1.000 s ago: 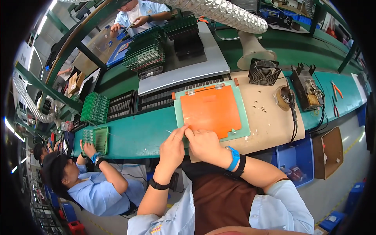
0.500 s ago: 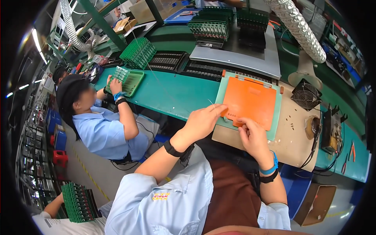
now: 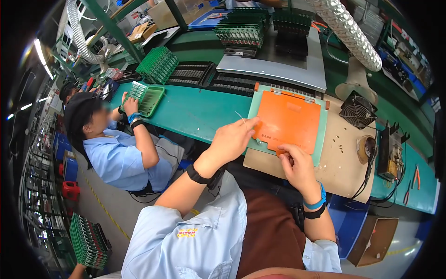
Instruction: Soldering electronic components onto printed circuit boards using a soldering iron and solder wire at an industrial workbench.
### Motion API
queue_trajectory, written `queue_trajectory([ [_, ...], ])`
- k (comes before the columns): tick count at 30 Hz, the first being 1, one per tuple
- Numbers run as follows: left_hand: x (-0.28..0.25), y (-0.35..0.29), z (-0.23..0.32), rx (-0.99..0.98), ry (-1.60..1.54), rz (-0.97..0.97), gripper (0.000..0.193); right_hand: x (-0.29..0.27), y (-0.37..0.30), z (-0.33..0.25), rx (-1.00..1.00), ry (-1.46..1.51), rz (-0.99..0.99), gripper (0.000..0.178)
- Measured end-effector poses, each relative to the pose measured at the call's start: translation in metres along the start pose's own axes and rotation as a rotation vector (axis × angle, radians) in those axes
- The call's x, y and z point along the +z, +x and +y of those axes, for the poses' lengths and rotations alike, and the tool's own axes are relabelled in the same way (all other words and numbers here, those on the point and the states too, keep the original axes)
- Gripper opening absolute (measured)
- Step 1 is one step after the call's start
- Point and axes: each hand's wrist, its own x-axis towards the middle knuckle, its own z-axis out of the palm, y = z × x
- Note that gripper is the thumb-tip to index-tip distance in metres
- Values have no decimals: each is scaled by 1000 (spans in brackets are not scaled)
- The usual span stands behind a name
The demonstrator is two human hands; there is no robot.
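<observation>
An orange hinged cover [image 3: 285,123] lies flat over a light-green fixture base [image 3: 321,137] on the bench in front of me. My left hand [image 3: 230,142] is at the cover's left edge, fingertips pinched together. A thin pale wire [image 3: 240,116] sticks up from those fingers; the rest of it is hidden in the hand. At the near edge of the cover, my right hand [image 3: 299,171] has curled fingers, with index finger and thumb closed round the small front tab. Whatever lies under the cover is hidden.
Brown board [image 3: 346,160] under the fixture carries small loose parts. To its right are a black fan [image 3: 358,111], a wire reel [image 3: 367,148] and pliers [image 3: 417,178]. A co-worker [image 3: 116,153] at left handles a circuit board over a green tray [image 3: 152,103]. Racked boards [image 3: 239,32] stand behind.
The view has shifted slightly, moving the bench scene a little left in the picture. Both hands keep nearly the same places at the cover. The racked boards at lower left have shifted slightly.
</observation>
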Motion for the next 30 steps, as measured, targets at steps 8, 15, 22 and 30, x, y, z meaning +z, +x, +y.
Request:
queue_trajectory([
  [8,-7,19,-25,-108,2,10,43,-31,-10,9,73,-124,168,18],
  [15,12,43,-40,-171,-88,-75,52,-53,2,30,239,-420,348,33],
  [22,12,62,-23,-339,-208,-162,64,-50,3,28,367,-516,289,46],
  [30,8,64,-27,-264,-157,-196,68,-43,9,32,383,-510,283,45],
])
